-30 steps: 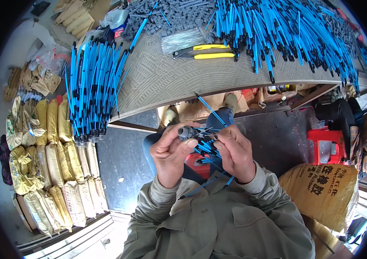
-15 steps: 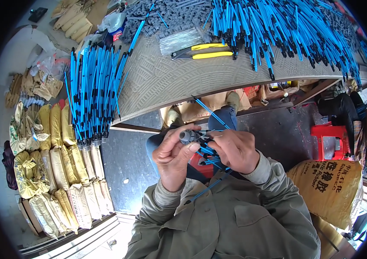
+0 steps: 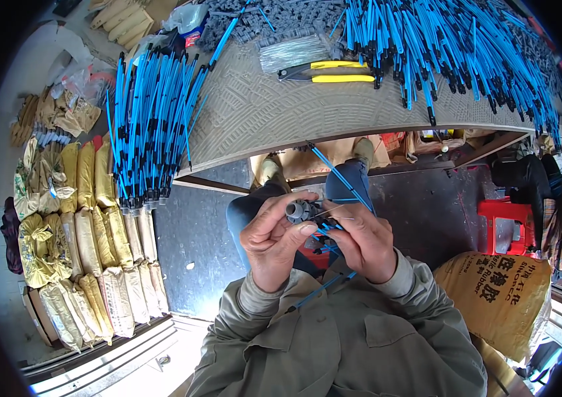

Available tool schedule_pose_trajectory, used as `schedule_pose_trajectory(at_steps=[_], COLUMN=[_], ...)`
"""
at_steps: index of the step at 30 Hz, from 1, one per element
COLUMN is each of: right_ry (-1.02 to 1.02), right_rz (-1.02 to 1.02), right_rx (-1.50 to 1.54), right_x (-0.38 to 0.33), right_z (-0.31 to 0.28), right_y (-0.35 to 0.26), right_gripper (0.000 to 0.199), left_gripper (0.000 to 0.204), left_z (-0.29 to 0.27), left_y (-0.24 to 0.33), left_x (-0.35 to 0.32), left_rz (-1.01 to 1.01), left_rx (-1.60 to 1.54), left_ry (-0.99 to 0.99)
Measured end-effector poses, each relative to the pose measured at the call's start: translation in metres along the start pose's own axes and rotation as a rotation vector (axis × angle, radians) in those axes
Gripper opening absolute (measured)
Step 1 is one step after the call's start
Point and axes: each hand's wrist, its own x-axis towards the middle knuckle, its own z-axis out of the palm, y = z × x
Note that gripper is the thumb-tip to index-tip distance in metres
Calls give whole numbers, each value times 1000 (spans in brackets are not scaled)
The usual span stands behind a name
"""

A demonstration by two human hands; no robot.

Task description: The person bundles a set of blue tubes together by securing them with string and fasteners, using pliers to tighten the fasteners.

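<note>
Between the thumb and fingers of my left hand [image 3: 271,242] is a grey round plastic hub [image 3: 297,211], its hollow end facing up. Several blue tubes [image 3: 342,180] with black joints fan out from beneath it over my lap. My right hand [image 3: 368,243] is closed at the hub's right side, pinching a thin metal wire [image 3: 338,217] that lies across the hub's edge. My right fingers partly cover the wire and the hub's underside.
On the table [image 3: 254,119] lie yellow-handled pliers [image 3: 340,71], a pile of cut wires [image 3: 292,53], grey plastic parts [image 3: 248,20] and a heap of blue tubes [image 3: 439,46]. Blue-tube bundles [image 3: 152,126] stand left, above stacked sacks [image 3: 95,245]. A red stool [image 3: 509,225] and another person are right.
My view has shifted slightly, so the table sits higher in the picture. The hub has tilted a little and more of the wire shows beside my right fingers. Both hands keep their grip.
</note>
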Motion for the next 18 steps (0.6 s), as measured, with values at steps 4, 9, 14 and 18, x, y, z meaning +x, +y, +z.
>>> schedule_pose_trajectory(at_steps=[4, 9, 14, 18], right_ry=[-19, -122, -243, -200], right_rz=[56, 34, 83, 34], right_rx=[45, 65, 114, 246], right_x=[-7, -1, 3, 8], right_z=[0, 0, -5, -4], right_y=[1, 13, 9, 16], right_gripper=[33, 37, 40, 43], left_gripper=[32, 35, 46, 39], left_z=[2, -1, -3, -2], left_y=[-3, -4, -8, -10], left_x=[1, 0, 1, 2], left_rz=[69, -4, 5, 26], left_rx=[-16, -19, 23, -52], left_ry=[-24, 38, 99, 75])
